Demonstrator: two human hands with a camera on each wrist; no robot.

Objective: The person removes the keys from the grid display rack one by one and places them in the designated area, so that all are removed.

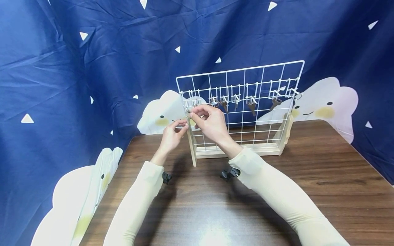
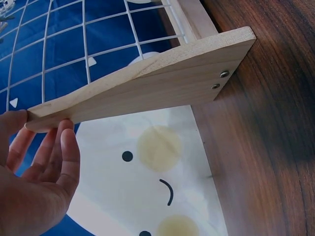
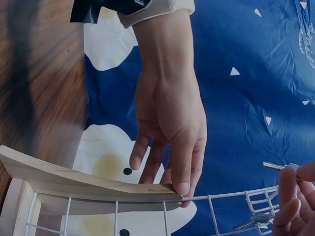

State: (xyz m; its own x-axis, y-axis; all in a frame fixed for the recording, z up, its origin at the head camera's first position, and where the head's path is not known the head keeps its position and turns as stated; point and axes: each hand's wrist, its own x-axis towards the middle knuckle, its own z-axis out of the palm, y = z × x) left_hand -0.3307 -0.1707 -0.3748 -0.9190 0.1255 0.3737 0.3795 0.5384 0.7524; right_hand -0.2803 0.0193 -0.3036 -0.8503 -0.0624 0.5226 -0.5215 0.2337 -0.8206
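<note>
My left hand [image 1: 171, 136] holds the upper end of the wooden side post [image 2: 142, 81] of a white wire grid rack, thumb on one face and fingers on the other. In the right wrist view this left hand [image 3: 172, 108] reaches down to the post's tip. My right hand [image 1: 212, 124] is raised in front of the rack's left end, just above the left hand. Its thumb and fingertips pinch a silver key [image 3: 274, 166], whose blade sticks out past them. Close by, another key [image 3: 251, 223] hangs beside a white wire hook.
The white wire grid [image 1: 241, 118] stands on a wooden base [image 1: 246, 150] on a brown wood-grain table [image 1: 197, 205]. Along its upper part are several hooks with hanging keys, such as a bronze key [image 1: 275, 103]. Behind hangs a blue curtain [image 1: 123, 51] with clouds.
</note>
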